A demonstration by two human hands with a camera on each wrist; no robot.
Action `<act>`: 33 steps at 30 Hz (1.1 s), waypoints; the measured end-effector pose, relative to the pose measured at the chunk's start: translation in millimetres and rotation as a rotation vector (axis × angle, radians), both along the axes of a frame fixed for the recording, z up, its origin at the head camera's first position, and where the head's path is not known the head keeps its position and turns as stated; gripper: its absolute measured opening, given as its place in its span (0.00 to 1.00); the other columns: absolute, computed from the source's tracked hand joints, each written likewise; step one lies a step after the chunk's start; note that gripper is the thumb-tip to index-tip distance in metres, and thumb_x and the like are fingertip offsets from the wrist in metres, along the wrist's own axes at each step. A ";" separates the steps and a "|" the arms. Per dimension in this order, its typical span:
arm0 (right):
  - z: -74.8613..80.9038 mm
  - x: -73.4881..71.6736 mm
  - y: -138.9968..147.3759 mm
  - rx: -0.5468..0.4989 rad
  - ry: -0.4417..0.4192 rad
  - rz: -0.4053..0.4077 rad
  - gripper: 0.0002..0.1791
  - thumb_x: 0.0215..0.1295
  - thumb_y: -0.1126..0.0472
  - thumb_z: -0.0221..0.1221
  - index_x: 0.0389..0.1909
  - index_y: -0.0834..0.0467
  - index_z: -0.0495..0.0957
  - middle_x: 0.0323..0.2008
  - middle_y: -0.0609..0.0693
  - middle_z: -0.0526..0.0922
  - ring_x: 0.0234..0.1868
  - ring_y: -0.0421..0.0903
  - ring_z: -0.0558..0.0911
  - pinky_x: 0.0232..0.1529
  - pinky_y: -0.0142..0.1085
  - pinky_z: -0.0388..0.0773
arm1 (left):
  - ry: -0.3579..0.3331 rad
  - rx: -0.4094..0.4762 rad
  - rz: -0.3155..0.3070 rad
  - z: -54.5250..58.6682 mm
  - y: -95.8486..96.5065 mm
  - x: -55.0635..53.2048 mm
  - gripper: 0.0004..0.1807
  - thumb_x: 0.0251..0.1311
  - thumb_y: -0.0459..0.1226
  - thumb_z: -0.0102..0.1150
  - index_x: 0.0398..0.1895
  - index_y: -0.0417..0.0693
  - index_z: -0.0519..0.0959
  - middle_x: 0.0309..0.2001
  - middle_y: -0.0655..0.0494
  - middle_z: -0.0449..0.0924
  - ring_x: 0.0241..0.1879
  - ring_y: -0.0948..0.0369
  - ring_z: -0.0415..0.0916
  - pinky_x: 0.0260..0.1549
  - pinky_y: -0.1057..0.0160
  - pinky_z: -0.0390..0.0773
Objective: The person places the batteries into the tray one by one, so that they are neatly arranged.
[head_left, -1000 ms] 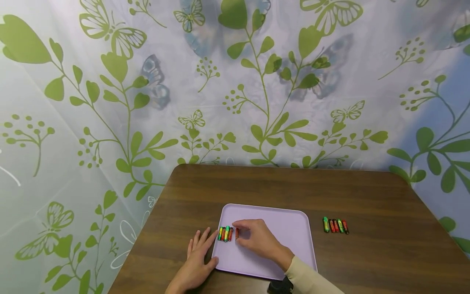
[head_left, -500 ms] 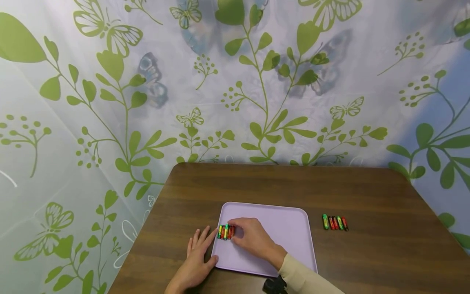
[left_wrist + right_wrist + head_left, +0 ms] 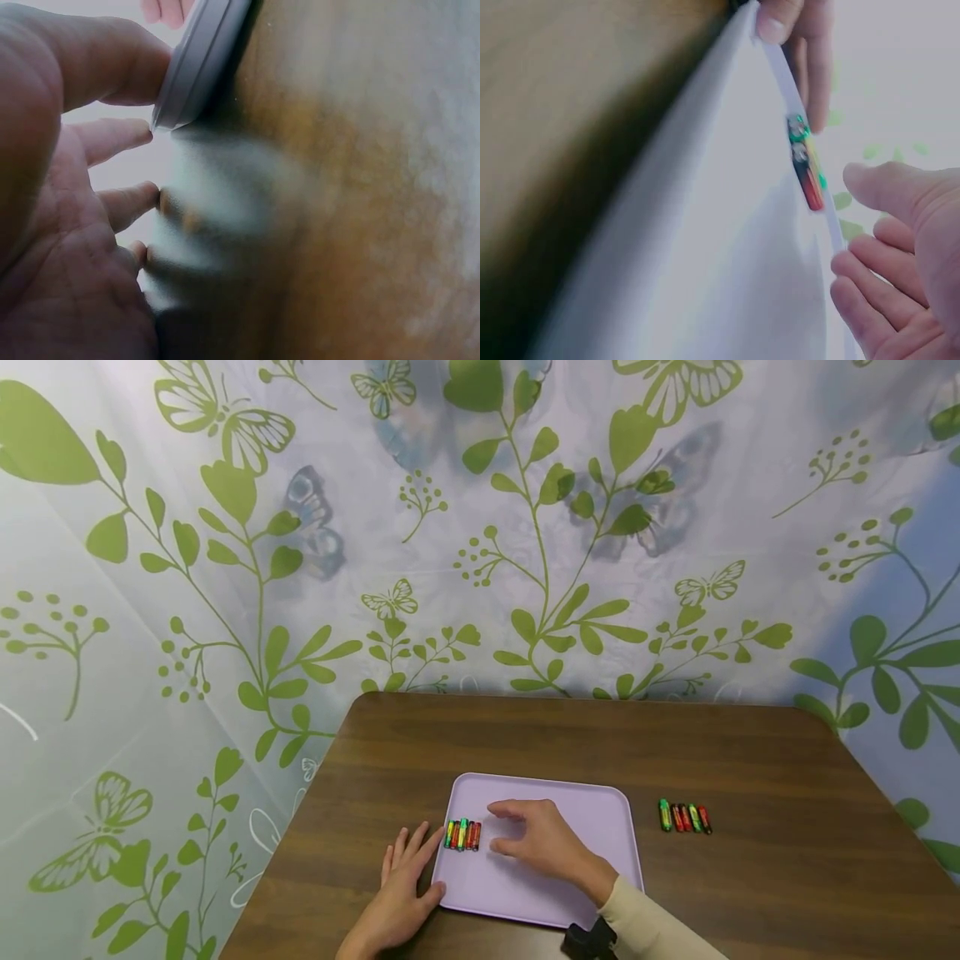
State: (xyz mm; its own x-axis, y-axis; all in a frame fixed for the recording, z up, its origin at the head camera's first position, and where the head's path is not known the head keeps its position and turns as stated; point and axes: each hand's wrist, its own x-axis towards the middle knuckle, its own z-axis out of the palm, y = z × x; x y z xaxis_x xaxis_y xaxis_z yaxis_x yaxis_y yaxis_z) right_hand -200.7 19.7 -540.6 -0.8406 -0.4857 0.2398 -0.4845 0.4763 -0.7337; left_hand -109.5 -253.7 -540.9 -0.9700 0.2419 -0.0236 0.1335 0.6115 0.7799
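A row of several small red and green batteries (image 3: 462,835) lies side by side at the left edge of a lilac tray (image 3: 517,893). Just to the right of that row, above the tray, my right hand (image 3: 547,843) has thumb and fingers apart with nothing between them. My left hand (image 3: 401,893) rests on the table along the tray's left side, fingers spread. Its thumb touches the rim of the tray (image 3: 199,67) in the left wrist view. From the right wrist, the batteries (image 3: 806,161) appear end-on, apart from the right hand (image 3: 900,255).
On the brown wooden table (image 3: 757,877), right of the tray, lies another row of several green and red batteries (image 3: 685,817). A cloth (image 3: 420,543) printed with leaves and butterflies hangs behind the table.
My right hand brought a red battery leftward against the row on the tray, let go of it and drew back to the right. My left hand has stayed in place.
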 end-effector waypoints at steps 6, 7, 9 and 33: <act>6.2 -1.3 31.3 -0.033 -0.052 0.027 0.28 0.61 0.56 0.80 0.62 0.59 0.88 0.59 0.51 0.92 0.56 0.55 0.92 0.61 0.47 0.88 | -0.003 0.006 -0.002 -0.5 -0.8 -0.7 0.44 0.66 0.32 0.69 0.86 0.51 0.65 0.87 0.31 0.52 0.86 0.26 0.30 0.79 0.24 0.23; 7.4 -1.3 37.1 -0.037 -0.059 0.030 0.28 0.62 0.56 0.80 0.62 0.59 0.88 0.59 0.52 0.92 0.56 0.55 0.92 0.61 0.47 0.88 | -0.004 0.006 -0.003 -0.3 -0.8 -0.8 0.44 0.66 0.32 0.68 0.86 0.51 0.65 0.87 0.32 0.52 0.86 0.26 0.30 0.79 0.24 0.23; 10.0 -1.3 48.9 -0.041 -0.076 0.033 0.29 0.62 0.56 0.79 0.63 0.59 0.87 0.59 0.52 0.92 0.57 0.55 0.92 0.62 0.46 0.88 | -0.006 0.003 -0.002 -0.4 -0.8 -1.0 0.44 0.67 0.33 0.68 0.86 0.52 0.65 0.87 0.32 0.52 0.86 0.26 0.30 0.79 0.24 0.23; 29.6 5.9 222.2 0.095 0.005 -0.152 0.29 0.58 0.54 0.82 0.61 0.53 0.89 0.55 0.47 0.93 0.54 0.41 0.92 0.50 0.34 0.90 | -0.016 0.011 -0.007 -2.6 -0.1 -1.7 0.44 0.66 0.32 0.69 0.86 0.53 0.65 0.87 0.31 0.51 0.86 0.25 0.29 0.78 0.23 0.23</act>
State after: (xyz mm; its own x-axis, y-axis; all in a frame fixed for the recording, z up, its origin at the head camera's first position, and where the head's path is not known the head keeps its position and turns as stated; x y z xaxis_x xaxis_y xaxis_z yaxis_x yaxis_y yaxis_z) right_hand -194.8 241.9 -511.0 -0.9049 -0.3738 0.2037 -0.4055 0.6112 -0.6798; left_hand -111.2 -253.8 -543.5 -0.9677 0.2494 -0.0359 0.1258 0.6016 0.7888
